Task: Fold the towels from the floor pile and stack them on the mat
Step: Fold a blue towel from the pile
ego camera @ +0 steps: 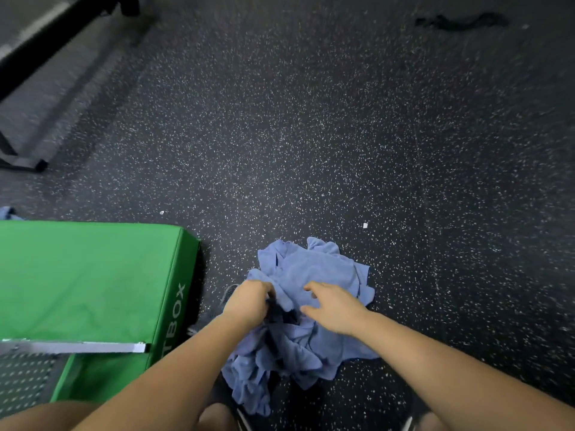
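Where the speckled dark floor [311, 119] meets the person's feet, one crumpled pile of blue towels [314, 269] lies in a heap. The folds are too tangled to count how many towels it holds. Both hands are at the pile. The left hand [249, 301] is at its left edge, fingers curled down into the cloth and gripping a fold. The right hand [334, 309] is over its middle, fingers spread and loosely bent, holding nothing; whether it touches the cloth I cannot tell.

Just left of the pile stands one green mat [87, 275], a thick padded block with the letters "TBOX" on the side facing the pile. A strip of floor separates the two. Its top carries no towels. One grey metal bar [74, 347] crosses the mat's near end.

Beyond the pile lie two small white scraps, one close [365, 225] and one further left [161, 212]. One bit of blue cloth [7, 213] shows far to the left, behind the mat. Well beyond the pile to the right lies one dark rag [460, 21], and far beyond it to the left stands a black frame [46, 35].
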Demonstrator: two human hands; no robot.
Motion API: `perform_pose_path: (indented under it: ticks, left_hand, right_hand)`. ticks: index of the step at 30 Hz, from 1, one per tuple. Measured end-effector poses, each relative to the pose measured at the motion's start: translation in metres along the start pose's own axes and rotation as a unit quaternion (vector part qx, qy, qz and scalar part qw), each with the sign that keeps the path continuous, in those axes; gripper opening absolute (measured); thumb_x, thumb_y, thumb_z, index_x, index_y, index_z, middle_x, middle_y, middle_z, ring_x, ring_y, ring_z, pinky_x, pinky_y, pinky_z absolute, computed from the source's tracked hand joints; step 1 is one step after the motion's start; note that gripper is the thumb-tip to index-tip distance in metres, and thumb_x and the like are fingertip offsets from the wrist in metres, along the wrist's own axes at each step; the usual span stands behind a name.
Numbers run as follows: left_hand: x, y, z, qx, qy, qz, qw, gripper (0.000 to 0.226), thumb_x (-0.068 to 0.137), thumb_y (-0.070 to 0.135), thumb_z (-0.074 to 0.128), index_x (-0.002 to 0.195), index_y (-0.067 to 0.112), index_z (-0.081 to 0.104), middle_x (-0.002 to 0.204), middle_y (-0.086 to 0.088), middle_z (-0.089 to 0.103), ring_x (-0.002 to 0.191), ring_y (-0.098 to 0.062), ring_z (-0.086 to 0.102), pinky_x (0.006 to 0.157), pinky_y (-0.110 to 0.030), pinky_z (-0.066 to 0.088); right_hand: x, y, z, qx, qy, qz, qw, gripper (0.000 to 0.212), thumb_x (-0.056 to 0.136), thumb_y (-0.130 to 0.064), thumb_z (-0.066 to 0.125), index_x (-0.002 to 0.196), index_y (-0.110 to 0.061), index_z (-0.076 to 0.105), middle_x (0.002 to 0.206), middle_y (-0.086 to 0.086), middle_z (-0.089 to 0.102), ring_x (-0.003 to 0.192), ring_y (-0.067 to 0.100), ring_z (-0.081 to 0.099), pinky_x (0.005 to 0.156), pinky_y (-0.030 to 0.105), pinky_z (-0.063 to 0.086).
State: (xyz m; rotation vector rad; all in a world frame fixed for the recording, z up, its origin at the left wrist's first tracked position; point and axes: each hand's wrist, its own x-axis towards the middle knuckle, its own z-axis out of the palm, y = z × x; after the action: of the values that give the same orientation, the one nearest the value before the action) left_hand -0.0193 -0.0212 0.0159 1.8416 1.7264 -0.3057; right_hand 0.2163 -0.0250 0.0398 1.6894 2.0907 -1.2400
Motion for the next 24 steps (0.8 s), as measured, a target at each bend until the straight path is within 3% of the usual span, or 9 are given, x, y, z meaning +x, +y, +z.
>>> perform_pose_path:
  ticks: [5,8,11,14,18,21,24]
  left_hand:
    - [-0.027,0.014,-0.060,-0.034,0.051,0.033,0.998,0.033,0.088,0.008,0.063,0.113,0.023,0.078,0.106,-0.002,0.079,0.104,-0.028,0.070,0.081,-0.031,0.047]
    - [-0.052,0.032,-0.094,-0.078,0.094,0.060,0.991,0.026,0.088,0.011,0.068,0.110,0.021,0.078,0.096,-0.001,0.077,0.096,-0.026,0.071,0.077,-0.030,0.049]
    - [-0.083,0.056,-0.128,-0.134,0.150,0.093,0.975,0.015,0.090,0.018,0.075,0.104,0.022,0.078,0.080,0.011,0.066,0.080,-0.013,0.063,0.067,-0.017,0.041]
    - [-0.112,0.075,-0.159,-0.201,0.196,0.112,0.953,0.010,0.089,0.021,0.077,0.098,0.027,0.077,0.078,0.008,0.069,0.077,-0.010,0.062,0.071,-0.026,0.048]
    - [-0.142,0.092,-0.192,-0.308,0.238,0.114,0.914,0.017,0.089,0.015,0.076,0.091,0.031,0.076,0.073,0.016,0.070,0.065,0.000,0.058,0.064,-0.017,0.046]
    - [-0.156,0.101,-0.214,-0.368,0.261,0.131,0.883,0.020,0.092,0.016,0.077,0.090,0.035,0.076,0.078,0.012,0.074,0.066,-0.002,0.060,0.065,-0.021,0.049]
    - [-0.163,0.113,-0.230,-0.376,0.269,0.154,0.873,0.018,0.094,0.017,0.077,0.090,0.035,0.076,0.080,0.006,0.074,0.065,-0.004,0.059,0.063,-0.022,0.048]
  right_hand:
    - [-0.013,-0.029,-0.028,0.051,0.022,-0.004,0.998,0.064,0.102,-0.050,0.066,0.155,-0.020,0.049,0.142,0.003,0.064,0.130,0.023,0.061,0.109,0.035,0.048]
    - [-0.029,-0.052,-0.044,0.117,0.050,-0.015,0.992,0.061,0.097,-0.049,0.075,0.148,-0.023,0.055,0.129,-0.001,0.068,0.114,0.015,0.065,0.101,0.030,0.049]
    - [-0.050,-0.074,-0.068,0.137,0.127,-0.045,0.981,0.037,0.094,-0.041,0.079,0.128,-0.030,0.070,0.113,-0.008,0.073,0.104,0.014,0.066,0.080,0.028,0.043]
    - [-0.078,-0.092,-0.098,0.174,0.212,-0.062,0.960,0.009,0.090,-0.030,0.080,0.096,-0.035,0.076,0.091,-0.014,0.075,0.083,0.008,0.066,0.069,0.028,0.044]
    - [-0.126,-0.106,-0.139,0.216,0.334,-0.044,0.917,0.012,0.086,-0.031,0.083,0.081,-0.029,0.072,0.073,-0.013,0.071,0.070,0.007,0.064,0.062,0.029,0.046]
    - [-0.157,-0.110,-0.158,0.237,0.372,-0.065,0.895,0.018,0.090,-0.034,0.083,0.079,-0.025,0.071,0.070,-0.009,0.072,0.063,0.008,0.062,0.061,0.033,0.046]
    - [-0.177,-0.109,-0.169,0.268,0.380,-0.073,0.882,0.012,0.094,-0.028,0.080,0.084,-0.028,0.075,0.077,-0.006,0.076,0.075,0.020,0.073,0.071,0.043,0.057]
